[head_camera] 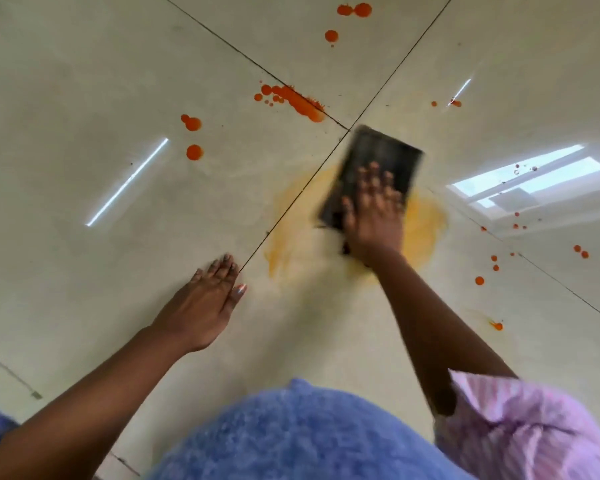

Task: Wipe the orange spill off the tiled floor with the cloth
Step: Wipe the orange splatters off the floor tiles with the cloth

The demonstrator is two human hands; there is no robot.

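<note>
Done: orange spill at centre smeared to a pale film under cloth.
Left: drops at upper centre, spots at right.
Hands: right hand spread flat on cloth; left hand flat on tiled floor.

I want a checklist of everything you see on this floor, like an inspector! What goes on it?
Surface: glossy pale tiled floor with dark grout lines and light reflections.
Job's things: dark cloth, blurred, lying flat on a yellow-orange smear; orange splatter and scattered orange drops not yet wiped.
Clutter: nothing seen.
Hands: right hand presses flat on the cloth, fingers spread; left hand rests flat on the bare floor beside a grout line.
Cables: nothing seen.
Surroundings: fuzzy blue fabric and a pink striped sleeve at the bottom edge.
</note>
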